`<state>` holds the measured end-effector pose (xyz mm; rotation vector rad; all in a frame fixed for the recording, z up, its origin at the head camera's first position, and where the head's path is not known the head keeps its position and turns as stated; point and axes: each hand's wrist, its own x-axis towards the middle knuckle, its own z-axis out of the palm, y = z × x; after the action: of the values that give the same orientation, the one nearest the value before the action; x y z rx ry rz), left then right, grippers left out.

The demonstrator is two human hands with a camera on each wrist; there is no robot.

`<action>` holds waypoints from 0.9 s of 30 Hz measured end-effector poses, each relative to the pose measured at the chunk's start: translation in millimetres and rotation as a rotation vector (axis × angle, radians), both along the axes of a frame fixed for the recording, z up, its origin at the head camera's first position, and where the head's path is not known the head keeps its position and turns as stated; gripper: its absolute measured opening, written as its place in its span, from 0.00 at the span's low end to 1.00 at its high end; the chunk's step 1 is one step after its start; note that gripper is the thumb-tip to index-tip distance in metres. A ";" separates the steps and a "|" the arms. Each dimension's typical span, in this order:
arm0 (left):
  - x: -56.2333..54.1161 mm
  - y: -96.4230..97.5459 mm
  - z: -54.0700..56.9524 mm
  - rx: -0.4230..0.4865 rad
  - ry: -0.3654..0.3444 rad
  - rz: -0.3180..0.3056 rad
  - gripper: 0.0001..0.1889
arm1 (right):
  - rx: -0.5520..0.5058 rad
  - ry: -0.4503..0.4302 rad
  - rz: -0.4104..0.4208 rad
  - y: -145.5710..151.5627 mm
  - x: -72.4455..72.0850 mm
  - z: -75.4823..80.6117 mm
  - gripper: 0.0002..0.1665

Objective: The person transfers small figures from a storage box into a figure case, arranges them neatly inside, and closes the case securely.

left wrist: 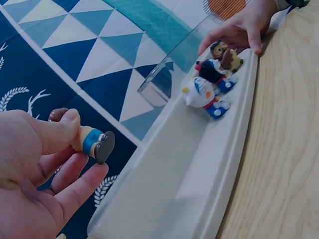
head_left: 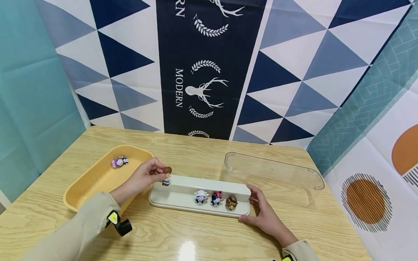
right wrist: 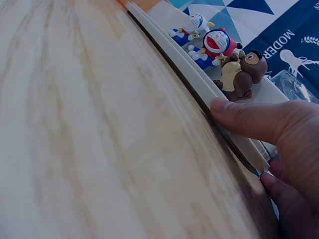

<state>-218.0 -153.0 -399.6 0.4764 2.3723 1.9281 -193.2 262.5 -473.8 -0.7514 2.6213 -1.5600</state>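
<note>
My left hand (head_left: 140,181) pinches a small figurine (left wrist: 90,141) with a brown top, blue middle and dark base between thumb and fingers. It is held above the left end of a long white stepped display base (head_left: 181,199). On the base's right half stand a white-headed figurine (head_left: 200,197), a figurine with a red hat (head_left: 216,198) and a brown animal figurine (head_left: 231,202). My right hand (head_left: 264,216) grips the base's right end, thumb on the front edge and fingers round the far side; part of those fingers is hidden in the right wrist view.
A yellow tub (head_left: 98,168) stands at the left with a purple and dark figurine piece (head_left: 119,162) lying inside. Behind the base on the right lies a clear plastic cover (head_left: 274,170). A patterned cloth (head_left: 135,53) hangs at the table's back edge.
</note>
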 end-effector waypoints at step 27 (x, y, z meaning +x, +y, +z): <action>11.8 31.4 -18.9 0.002 0.019 -0.016 0.09 | -0.004 0.023 0.007 -0.5 1.2 1.4 0.59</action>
<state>-206.2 -121.6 -418.5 0.5152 2.3706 1.9277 -191.9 262.0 -472.4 -0.7835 2.6295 -1.5645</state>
